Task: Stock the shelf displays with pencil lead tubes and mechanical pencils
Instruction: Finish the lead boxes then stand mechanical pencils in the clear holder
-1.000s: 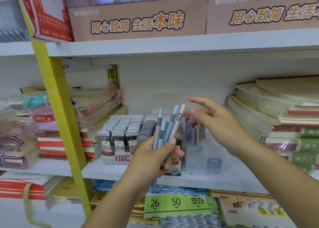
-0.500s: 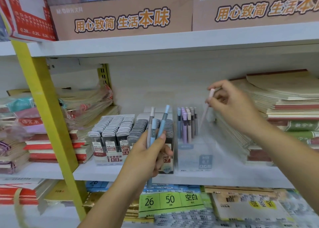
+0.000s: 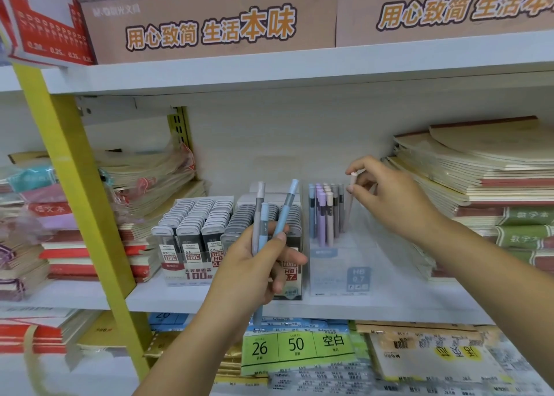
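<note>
Obs: right hand, grip narrow, thumb and fingertips pinching the cap end of a pale pink mechanical pencil. The pencil hangs point-down into the clear plastic display box, which stands near the front edge of the white shelf. It sits just right of the cluster of blue, lilac and grey pencils standing at the box's back left. Whether its tip has reached the box floor cannot be told through the plastic. The left hand has its grip closed round three spare pencils, one grey and two light blue, fanned upward in front of the trays of grey-capped lead tubes. Risks, as judged: released too high, the pink pencil may drop slantwise and topple into the open right part of the box, since nothing there props it. A sideways nudge could knock the cluster over. The light box may slide towards the front edge. The fanned spares look loosely held, and one may slip.
</note>
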`<action>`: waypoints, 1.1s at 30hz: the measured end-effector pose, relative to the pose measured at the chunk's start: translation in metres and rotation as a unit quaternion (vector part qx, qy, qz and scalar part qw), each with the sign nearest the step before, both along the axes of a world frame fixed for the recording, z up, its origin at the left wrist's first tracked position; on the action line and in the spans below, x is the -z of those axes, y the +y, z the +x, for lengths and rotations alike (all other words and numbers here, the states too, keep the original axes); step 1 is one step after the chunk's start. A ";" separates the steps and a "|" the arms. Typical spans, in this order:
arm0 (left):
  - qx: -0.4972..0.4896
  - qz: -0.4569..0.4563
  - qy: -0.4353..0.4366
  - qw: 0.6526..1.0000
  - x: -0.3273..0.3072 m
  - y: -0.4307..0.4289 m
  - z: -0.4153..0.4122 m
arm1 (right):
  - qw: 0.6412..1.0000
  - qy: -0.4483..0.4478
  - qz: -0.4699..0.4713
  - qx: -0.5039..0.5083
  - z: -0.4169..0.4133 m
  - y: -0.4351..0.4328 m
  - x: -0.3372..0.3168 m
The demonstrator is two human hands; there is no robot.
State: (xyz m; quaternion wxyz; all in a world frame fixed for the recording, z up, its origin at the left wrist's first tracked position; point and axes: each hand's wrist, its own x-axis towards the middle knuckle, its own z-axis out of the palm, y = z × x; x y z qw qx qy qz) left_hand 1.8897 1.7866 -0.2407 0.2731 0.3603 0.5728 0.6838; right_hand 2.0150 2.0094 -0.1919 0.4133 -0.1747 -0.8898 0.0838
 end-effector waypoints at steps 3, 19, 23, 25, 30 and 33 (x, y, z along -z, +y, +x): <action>0.000 0.000 0.000 1.000 0.000 -0.001 0.000 | 0.999 -0.032 0.010 0.010 -0.003 0.003 0.003; 0.001 0.001 0.009 1.000 0.002 0.001 -0.001 | 0.999 -0.034 -0.004 0.007 -0.003 0.002 0.003; 0.001 -0.001 0.010 1.000 0.002 0.002 -0.001 | 0.998 -0.052 -0.007 0.020 -0.007 0.007 0.006; 0.003 -0.002 0.011 1.000 0.001 0.002 -0.001 | 0.998 -0.053 -0.011 0.027 -0.009 0.009 0.008; 0.004 0.000 0.020 1.000 0.000 0.004 -0.001 | 0.999 -0.036 -0.003 0.026 -0.011 0.006 0.012; 0.007 0.004 0.019 1.000 0.000 0.004 -0.001 | 0.998 0.052 -0.001 0.024 -0.007 -0.001 0.010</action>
